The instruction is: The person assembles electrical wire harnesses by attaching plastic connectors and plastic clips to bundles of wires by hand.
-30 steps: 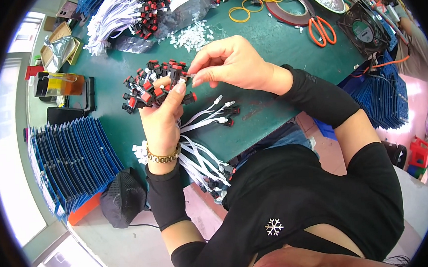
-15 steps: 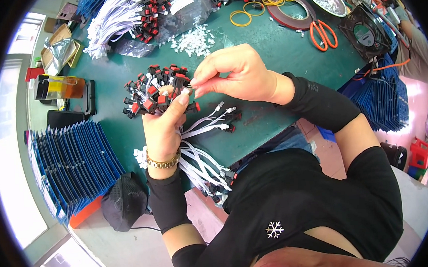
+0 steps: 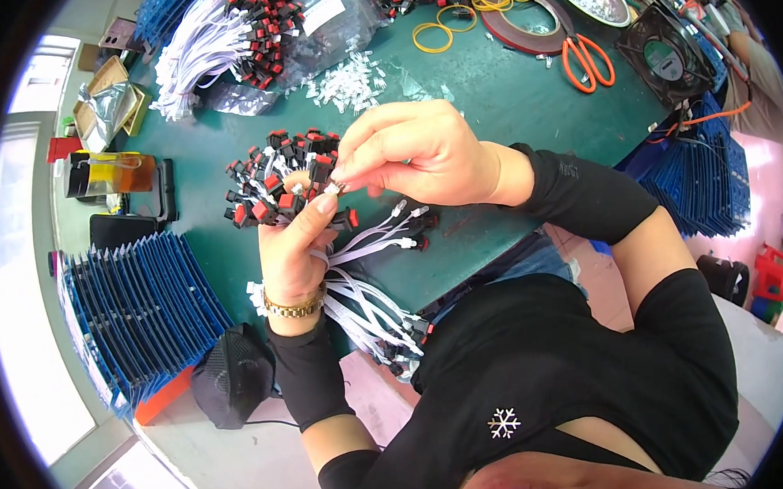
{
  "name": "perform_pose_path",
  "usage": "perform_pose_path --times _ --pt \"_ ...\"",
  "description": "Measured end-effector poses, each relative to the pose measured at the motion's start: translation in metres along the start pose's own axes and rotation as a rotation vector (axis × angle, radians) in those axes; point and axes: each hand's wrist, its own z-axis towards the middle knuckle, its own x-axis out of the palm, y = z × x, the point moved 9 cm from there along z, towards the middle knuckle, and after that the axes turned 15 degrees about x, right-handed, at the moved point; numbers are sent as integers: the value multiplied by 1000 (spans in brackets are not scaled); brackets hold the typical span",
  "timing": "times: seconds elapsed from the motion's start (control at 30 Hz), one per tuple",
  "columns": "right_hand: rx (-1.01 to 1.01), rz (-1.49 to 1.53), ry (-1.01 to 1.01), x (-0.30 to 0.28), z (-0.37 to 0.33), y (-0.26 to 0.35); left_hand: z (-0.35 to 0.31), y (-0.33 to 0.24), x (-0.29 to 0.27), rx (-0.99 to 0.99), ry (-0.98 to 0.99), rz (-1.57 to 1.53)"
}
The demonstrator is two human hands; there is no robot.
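My left hand (image 3: 293, 254) is closed round a bundle of white wire leads. Their black-and-red switches (image 3: 269, 187) fan out above the fist, and the white wires (image 3: 368, 312) hang below it past the wrist. A small white plug (image 3: 332, 189) shows at the left thumb tip. My right hand (image 3: 418, 154) pinches at this plug, thumb and forefinger pressed together; what lies between those fingertips is mostly hidden. A few leads with white plugs (image 3: 406, 243) stick out to the right of my left hand.
White loose plugs (image 3: 348, 83) lie in a heap beyond my hands, beside a larger wire bundle (image 3: 200, 51). Orange scissors (image 3: 587, 61), a tape roll (image 3: 526, 23) and a fan (image 3: 668, 57) are at the far right. Blue boards (image 3: 143, 315) stand at the left.
My right hand has come down and slightly left, its fingertips now closer to the left thumb. My left hand with its bundle has shifted a little down.
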Motion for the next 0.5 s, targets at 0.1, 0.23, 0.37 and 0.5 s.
perform_pose_path --times 0.1,0.23,0.37,0.5 --pt "29 73 -4 2 1 -3 -2 -1 0 3 -38 -22" --pt "142 145 -8 7 1 -11 -3 -2 -2 10 -24 -26" --pt "177 188 -11 8 1 -14 -2 -2 -2 4 -19 -48" --pt "206 224 -33 8 1 -14 -3 0 -5 -15 -2 -71"
